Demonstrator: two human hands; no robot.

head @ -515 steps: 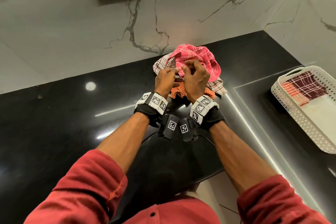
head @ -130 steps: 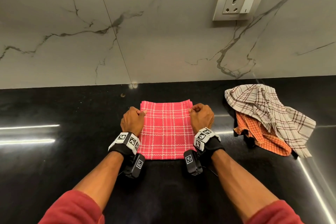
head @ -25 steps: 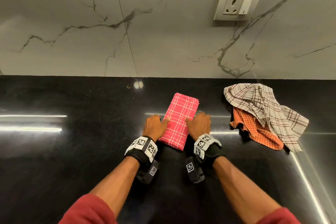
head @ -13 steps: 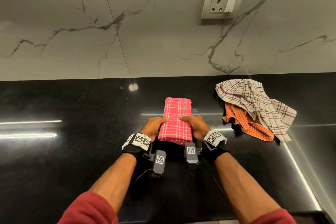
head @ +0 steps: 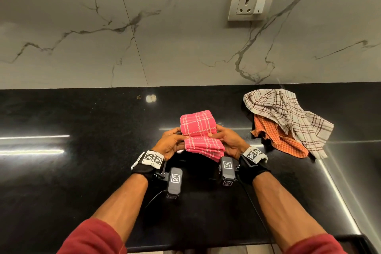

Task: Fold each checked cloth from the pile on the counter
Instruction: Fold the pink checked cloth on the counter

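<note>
A pink checked cloth (head: 199,132), folded into a narrow strip, is bent across its middle and lifted off the black counter (head: 82,161). My left hand (head: 170,143) grips its left side and my right hand (head: 228,140) grips its right side, thumbs on top at the crease. To the right lies the pile: a crumpled white cloth with brown checks (head: 288,113) on top of an orange checked cloth (head: 276,140).
A marble wall with a power socket (head: 252,3) rises behind the counter. The counter's front edge runs just below my forearms. Both wrists carry black straps with marker tags.
One second ago the pink strip lay flat under my fingers. Both hands have since gripped its sides, raised it and bent it across the middle. The pile has not moved.
</note>
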